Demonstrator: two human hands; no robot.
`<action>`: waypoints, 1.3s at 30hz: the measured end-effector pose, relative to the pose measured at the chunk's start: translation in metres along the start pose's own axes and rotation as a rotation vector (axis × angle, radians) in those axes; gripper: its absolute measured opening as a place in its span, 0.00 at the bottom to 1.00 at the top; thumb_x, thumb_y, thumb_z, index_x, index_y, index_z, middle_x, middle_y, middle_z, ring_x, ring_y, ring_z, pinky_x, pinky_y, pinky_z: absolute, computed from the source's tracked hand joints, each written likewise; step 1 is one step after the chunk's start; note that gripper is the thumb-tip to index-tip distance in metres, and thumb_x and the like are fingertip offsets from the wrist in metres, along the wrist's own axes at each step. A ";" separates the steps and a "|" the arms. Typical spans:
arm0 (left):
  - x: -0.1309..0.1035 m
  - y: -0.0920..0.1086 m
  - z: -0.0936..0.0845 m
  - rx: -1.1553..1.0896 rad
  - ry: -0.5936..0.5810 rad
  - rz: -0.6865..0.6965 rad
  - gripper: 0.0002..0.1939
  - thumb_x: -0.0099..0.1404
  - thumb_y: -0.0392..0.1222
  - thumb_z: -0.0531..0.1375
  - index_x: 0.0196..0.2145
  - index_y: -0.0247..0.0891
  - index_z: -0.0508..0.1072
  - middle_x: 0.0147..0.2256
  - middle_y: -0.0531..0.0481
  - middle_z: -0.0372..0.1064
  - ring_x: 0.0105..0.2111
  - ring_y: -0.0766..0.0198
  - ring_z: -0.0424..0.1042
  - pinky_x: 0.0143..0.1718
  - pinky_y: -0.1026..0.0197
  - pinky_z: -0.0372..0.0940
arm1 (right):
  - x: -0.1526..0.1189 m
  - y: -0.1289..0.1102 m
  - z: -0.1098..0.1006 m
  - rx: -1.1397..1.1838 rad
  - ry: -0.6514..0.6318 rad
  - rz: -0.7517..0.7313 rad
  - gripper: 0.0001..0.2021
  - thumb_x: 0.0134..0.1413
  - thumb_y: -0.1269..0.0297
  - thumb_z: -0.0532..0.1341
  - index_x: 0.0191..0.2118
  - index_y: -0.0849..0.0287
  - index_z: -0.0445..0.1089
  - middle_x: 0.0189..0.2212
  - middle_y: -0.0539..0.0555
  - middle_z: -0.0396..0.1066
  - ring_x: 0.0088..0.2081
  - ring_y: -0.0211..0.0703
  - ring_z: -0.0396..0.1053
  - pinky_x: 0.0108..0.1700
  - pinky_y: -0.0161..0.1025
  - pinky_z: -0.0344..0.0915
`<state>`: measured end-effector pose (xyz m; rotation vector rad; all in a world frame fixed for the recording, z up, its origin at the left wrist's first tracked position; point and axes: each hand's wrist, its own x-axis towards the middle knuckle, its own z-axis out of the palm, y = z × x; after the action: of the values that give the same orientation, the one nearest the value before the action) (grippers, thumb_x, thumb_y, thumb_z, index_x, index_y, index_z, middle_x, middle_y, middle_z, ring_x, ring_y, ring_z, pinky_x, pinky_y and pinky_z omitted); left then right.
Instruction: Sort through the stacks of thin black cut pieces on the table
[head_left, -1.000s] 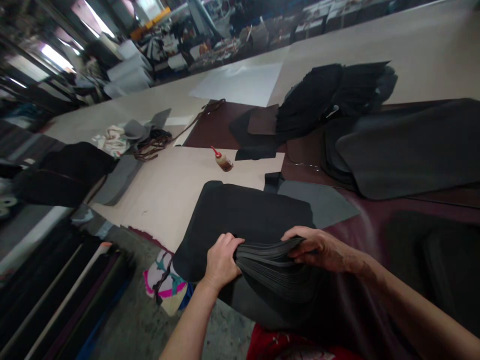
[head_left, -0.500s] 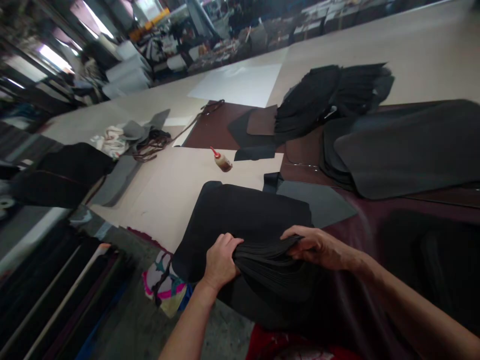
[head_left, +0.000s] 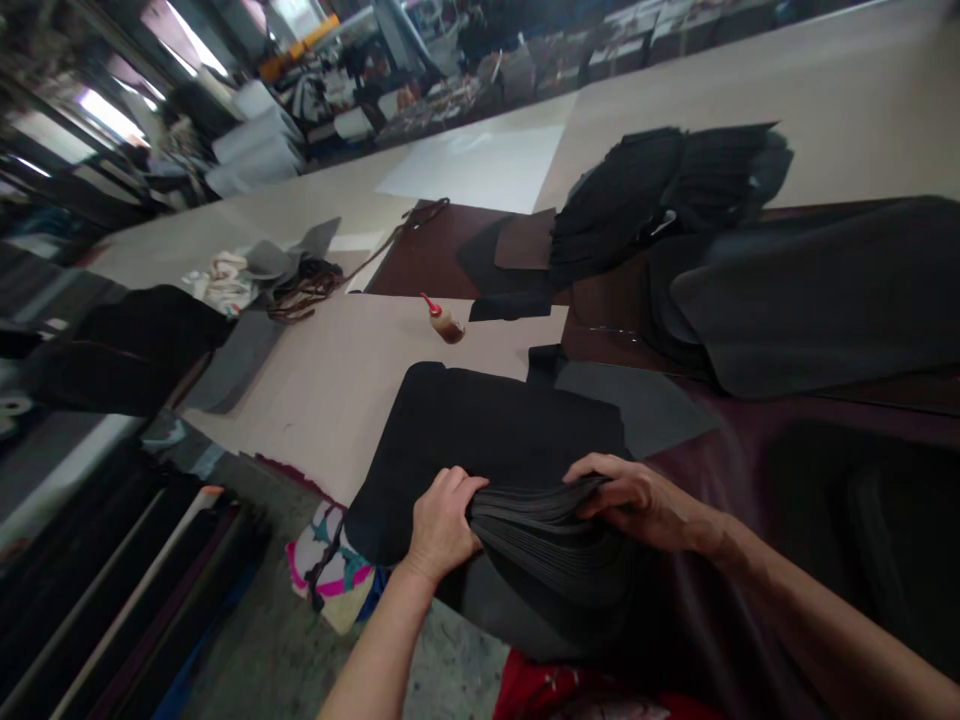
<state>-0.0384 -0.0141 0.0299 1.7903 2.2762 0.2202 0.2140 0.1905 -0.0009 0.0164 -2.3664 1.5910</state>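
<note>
Bending between the two hands, the stack of dark sheets was at the near side of the work surface, partly above a flat black pile. The left hand was closed around its left end, with fingers close together. The right hand held the other end narrowly, some fingertips against the layered edges; how deep they went between the layers, one could not tell.

The sheets curved easily, so each one was probably soft and thin, but many together would be rather heavy and a little springy. They did not look fragile. The layers could slide and fan out, so the good hold seemed to be at both ends, thumb and fingers pressing all layers.

Beyond the black pile lay a small bottle with a red tip, leaning on its side, not in the way of the hands. A grey piece touched the pile at its right, and larger dark sheets lay farther right. The pile underneath, with its loose edges, seemed the nearest thing which could catch.
</note>
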 end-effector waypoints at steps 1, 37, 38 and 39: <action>0.000 0.000 0.000 -0.002 0.003 0.002 0.15 0.62 0.41 0.62 0.47 0.41 0.72 0.40 0.47 0.67 0.42 0.53 0.66 0.41 0.54 0.65 | 0.001 -0.001 -0.002 0.004 -0.018 0.006 0.11 0.65 0.63 0.57 0.41 0.57 0.77 0.52 0.61 0.69 0.50 0.46 0.70 0.50 0.42 0.68; -0.035 0.022 0.027 -0.024 0.278 -0.010 0.31 0.59 0.32 0.55 0.61 0.37 0.62 0.54 0.39 0.68 0.56 0.48 0.66 0.65 0.37 0.54 | 0.009 0.000 -0.001 -0.078 0.051 0.075 0.10 0.66 0.62 0.58 0.40 0.56 0.78 0.50 0.59 0.72 0.49 0.45 0.71 0.50 0.40 0.70; -0.032 0.021 0.025 -0.028 0.267 -0.004 0.31 0.58 0.31 0.55 0.60 0.37 0.63 0.53 0.39 0.68 0.55 0.48 0.66 0.64 0.37 0.55 | 0.010 0.001 -0.002 -0.067 0.052 0.091 0.10 0.66 0.62 0.58 0.40 0.56 0.78 0.50 0.59 0.72 0.49 0.44 0.71 0.50 0.39 0.69; -0.028 0.020 0.021 -0.034 0.251 -0.005 0.31 0.57 0.30 0.55 0.59 0.37 0.63 0.52 0.39 0.68 0.54 0.48 0.67 0.62 0.38 0.58 | 0.011 0.002 -0.003 -0.049 0.051 0.099 0.10 0.66 0.62 0.58 0.40 0.56 0.78 0.50 0.58 0.71 0.49 0.44 0.71 0.50 0.39 0.69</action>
<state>-0.0079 -0.0376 0.0173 1.8301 2.4255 0.5060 0.2043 0.1956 0.0013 -0.1517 -2.3998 1.5570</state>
